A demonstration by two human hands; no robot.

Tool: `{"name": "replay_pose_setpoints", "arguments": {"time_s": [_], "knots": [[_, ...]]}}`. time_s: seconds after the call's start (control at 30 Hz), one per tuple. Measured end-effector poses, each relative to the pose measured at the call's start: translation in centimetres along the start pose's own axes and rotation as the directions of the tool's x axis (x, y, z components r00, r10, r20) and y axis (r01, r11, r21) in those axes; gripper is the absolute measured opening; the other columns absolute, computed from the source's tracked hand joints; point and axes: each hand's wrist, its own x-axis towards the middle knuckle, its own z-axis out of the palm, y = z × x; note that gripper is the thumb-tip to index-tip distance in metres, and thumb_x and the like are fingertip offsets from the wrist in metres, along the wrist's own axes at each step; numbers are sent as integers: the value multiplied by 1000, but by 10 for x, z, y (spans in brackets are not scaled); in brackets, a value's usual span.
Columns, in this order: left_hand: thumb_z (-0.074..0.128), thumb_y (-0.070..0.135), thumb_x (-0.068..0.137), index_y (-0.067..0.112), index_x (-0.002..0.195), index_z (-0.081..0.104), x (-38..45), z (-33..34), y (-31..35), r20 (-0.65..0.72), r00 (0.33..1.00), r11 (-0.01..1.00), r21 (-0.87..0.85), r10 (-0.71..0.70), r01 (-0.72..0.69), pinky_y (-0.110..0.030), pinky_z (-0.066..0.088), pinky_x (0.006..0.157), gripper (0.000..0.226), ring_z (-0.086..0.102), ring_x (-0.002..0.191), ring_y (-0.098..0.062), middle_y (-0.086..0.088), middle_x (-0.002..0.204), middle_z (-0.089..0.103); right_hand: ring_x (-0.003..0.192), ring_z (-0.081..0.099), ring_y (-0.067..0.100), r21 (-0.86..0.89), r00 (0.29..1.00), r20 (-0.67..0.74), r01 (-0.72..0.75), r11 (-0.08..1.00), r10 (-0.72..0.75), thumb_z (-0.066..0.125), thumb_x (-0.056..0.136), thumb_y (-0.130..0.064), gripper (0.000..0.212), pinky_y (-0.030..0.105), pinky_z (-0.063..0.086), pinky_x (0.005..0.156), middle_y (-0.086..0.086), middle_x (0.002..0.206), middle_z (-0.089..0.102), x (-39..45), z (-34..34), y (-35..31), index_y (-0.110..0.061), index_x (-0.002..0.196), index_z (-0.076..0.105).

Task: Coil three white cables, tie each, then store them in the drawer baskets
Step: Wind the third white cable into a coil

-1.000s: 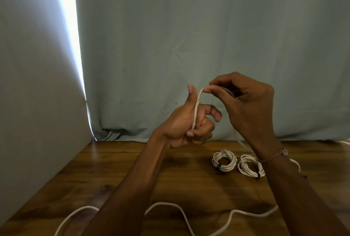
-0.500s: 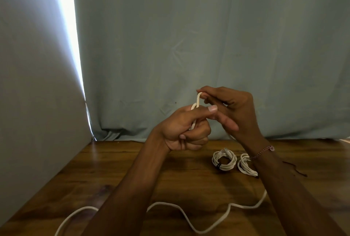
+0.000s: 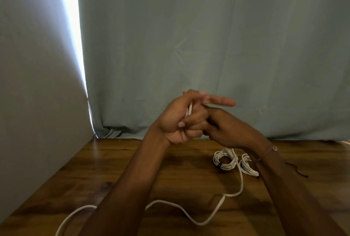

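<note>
Starting nearest us, we see the loose cable (image 3: 217,211) snaking over the wooden bench (image 3: 94,169) from about 7 o'clock, rising past the coils toward our hands. Farther out, at 3 o'clock of the bench's middle, lie two coiled cables: the left coil (image 3: 225,160) carries a dark tie, and the right coil (image 3: 248,167), just beside it, is partly hidden by our right forearm. A thin dark thread (image 3: 297,172) lies at the right coil's 3 o'clock. Above the bench, our left hand (image 3: 181,120) grips a few turns of cable, fingers curled round them, one finger pointing toward 3 o'clock. Our right hand (image 3: 227,127) touches the left; whether its fingers hold cable we cannot tell. Beyond hangs a grey-green curtain (image 3: 208,36).
</note>
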Motion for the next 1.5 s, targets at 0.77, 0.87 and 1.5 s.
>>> {"name": "replay_pose_setpoints", "arguments": {"time_s": [0.77, 0.87, 1.5], "knots": [[26, 18, 107, 18, 152, 26, 2, -26, -12, -503, 766, 916, 245, 400, -318, -55, 33, 119, 45, 54, 135, -30, -9, 150, 54, 69, 54, 6, -382, 978, -83, 145, 913, -190, 60, 99, -27, 35, 22, 46, 59, -10, 86, 59, -30, -20, -63, -24, 125, 36], [27, 18, 108, 16, 152, 27, 3, -26, -12, -546, 760, 934, 250, 353, -255, -46, 47, 106, 44, 58, 130, -34, -14, 143, 59, 78, 63, 9, -353, 961, -128, 186, 917, -245, 64, 96, -15, 39, 33, 56, 64, -5, 94, 66, -29, -28, -63, -21, 124, 37], [18, 74, 95, 6, 121, 54, 7, -2, -19, -298, 952, 988, 150, 70, -26, -19, 25, 39, 81, 26, 34, -4, -15, 60, 52, 79, 70, 23, -605, 628, -528, 194, 772, -572, 73, 90, -12, 11, 35, 56, 68, 10, 89, 75, -22, -45, -31, -3, 96, 76]]}}
